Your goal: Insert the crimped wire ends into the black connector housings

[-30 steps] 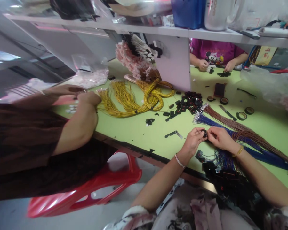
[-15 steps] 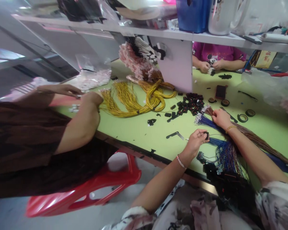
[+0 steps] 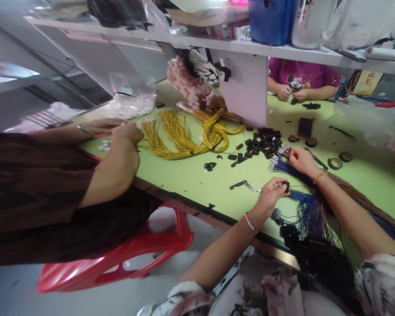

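Note:
My left hand (image 3: 271, 194) pinches a small black connector housing (image 3: 286, 187) between thumb and fingers, near the table's front edge. A thin wire runs from the housing to the right. Farther back, my right hand (image 3: 303, 161) has its fingers curled on the metal-tipped end of a bundle of brown wires (image 3: 358, 194); the fingertips are partly hidden. Blue wires (image 3: 285, 167) with silvery terminals lie beside that bundle. Below my hands, blue and dark wires (image 3: 311, 213) lead down to a heap of black connectors (image 3: 316, 250) at the edge.
Loose black housings (image 3: 263, 142) lie in a pile behind my hands. A folding blade (image 3: 242, 184) and tape rolls (image 3: 335, 163) are on the green table. Yellow wire bundles (image 3: 184, 145) lie left, by a co-worker's arm (image 3: 115, 169). Another co-worker's hands (image 3: 292, 93) are across the table.
The view has shifted slightly, so things sit a little farther right. My hands keep nearly the same pose. The left co-worker's far hand has moved closer to the yellow wires.

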Motion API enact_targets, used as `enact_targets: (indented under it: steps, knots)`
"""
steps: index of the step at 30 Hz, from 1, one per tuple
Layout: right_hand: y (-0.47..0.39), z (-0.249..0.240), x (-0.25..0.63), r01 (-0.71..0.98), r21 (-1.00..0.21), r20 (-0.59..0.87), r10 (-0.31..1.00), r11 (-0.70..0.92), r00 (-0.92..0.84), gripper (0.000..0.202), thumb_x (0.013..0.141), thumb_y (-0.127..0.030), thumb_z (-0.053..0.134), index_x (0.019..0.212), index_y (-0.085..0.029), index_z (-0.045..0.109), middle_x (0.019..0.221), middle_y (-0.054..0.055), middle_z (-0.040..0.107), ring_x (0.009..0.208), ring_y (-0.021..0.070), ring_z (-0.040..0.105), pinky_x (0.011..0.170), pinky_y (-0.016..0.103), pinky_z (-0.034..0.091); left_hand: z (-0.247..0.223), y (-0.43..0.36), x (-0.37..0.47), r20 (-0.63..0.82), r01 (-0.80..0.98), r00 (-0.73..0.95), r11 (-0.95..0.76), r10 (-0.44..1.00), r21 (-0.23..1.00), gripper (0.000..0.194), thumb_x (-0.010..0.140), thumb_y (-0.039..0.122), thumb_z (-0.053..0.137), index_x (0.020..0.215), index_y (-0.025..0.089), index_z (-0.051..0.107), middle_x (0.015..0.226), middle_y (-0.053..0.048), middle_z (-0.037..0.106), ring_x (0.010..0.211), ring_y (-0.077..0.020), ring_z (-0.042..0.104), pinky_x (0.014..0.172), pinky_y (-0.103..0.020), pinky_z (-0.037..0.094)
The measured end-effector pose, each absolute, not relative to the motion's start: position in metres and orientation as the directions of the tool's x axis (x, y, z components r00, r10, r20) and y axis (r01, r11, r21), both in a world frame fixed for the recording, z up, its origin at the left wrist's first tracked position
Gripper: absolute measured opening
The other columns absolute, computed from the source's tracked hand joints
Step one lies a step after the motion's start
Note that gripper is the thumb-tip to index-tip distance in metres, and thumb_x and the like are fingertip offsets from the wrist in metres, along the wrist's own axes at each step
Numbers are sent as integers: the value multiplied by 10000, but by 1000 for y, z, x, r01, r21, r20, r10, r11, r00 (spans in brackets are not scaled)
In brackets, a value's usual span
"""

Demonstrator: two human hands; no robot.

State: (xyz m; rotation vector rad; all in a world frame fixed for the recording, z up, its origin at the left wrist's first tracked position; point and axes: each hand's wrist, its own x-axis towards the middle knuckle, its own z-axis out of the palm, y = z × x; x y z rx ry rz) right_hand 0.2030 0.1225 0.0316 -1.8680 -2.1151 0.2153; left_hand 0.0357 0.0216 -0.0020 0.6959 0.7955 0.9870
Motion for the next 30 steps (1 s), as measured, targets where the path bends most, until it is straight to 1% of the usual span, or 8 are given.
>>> enact_targets:
  steps: [2, 5, 7, 10, 14, 18, 23, 30]
  knots:
    - [127, 36, 194, 959, -252, 117, 988, 125, -98, 216, 845, -237, 453, 869, -146, 648, 811, 92, 677, 698, 181, 571, 636, 270, 345, -3, 22, 36, -260, -447, 328, 392, 908, 804, 352, 661, 309, 760, 920, 131, 601, 811, -40, 613, 744, -128, 605, 771, -323, 512]
    - [135, 41, 192, 997, -66, 102, 994, -28, 35, 221, 823, -211, 490, 904, -91, 655, 905, 178, 677, 786, 223, 619, 655, 281, 364, -5, 22, 35, -263, -449, 335, 398, 905, 800, 358, 663, 308, 760, 926, 128, 598, 809, -44, 614, 748, -133, 607, 781, -335, 510]
    - [135, 47, 194, 995, -36, 103, 990, -90, 93, 225, 816, -235, 509, 896, -87, 659, 905, 188, 680, 804, 236, 627, 652, 280, 370, -6, 22, 36, -263, -450, 335, 399, 905, 799, 349, 671, 300, 755, 930, 127, 597, 817, -47, 614, 754, -135, 607, 789, -341, 507]
    - [126, 59, 197, 984, -177, 150, 988, -19, 46, 210, 803, -299, 517, 799, -141, 655, 788, 113, 683, 722, 203, 600, 614, 266, 359, -5, 21, 36, -252, -462, 338, 393, 907, 795, 329, 684, 286, 746, 932, 131, 595, 816, -45, 608, 762, -138, 604, 801, -352, 505]
    - [97, 71, 195, 833, -510, 186, 973, 214, -136, 153, 757, -269, 514, 714, -157, 608, 609, 15, 593, 549, 119, 476, 538, 227, 327, -2, 20, 36, -238, -515, 343, 394, 909, 762, 296, 695, 250, 735, 924, 141, 583, 830, -39, 600, 791, -140, 601, 834, -365, 499]
    - [64, 63, 198, 603, -774, 104, 978, 193, -180, 152, 730, -288, 539, 695, -152, 595, 582, -22, 531, 519, 87, 405, 506, 205, 323, -2, 21, 35, -241, -573, 365, 421, 899, 703, 274, 709, 212, 716, 933, 145, 574, 877, -45, 607, 827, -140, 603, 871, -365, 483]
    - [35, 42, 203, 504, -857, 29, 985, 112, -171, 142, 711, -286, 559, 667, -153, 579, 554, -44, 485, 499, 72, 357, 492, 204, 300, -2, 22, 36, -242, -590, 371, 429, 896, 684, 215, 732, 168, 679, 922, 144, 581, 873, -34, 594, 829, -134, 598, 898, -371, 471]
    - [20, 31, 198, 539, -830, 69, 986, 142, -154, 117, 723, -233, 521, 628, -168, 539, 548, -35, 509, 502, 81, 379, 495, 205, 306, -1, 22, 35, -246, -600, 355, 422, 902, 679, 178, 739, 143, 662, 901, 141, 588, 891, -37, 597, 833, -126, 593, 936, -379, 452]
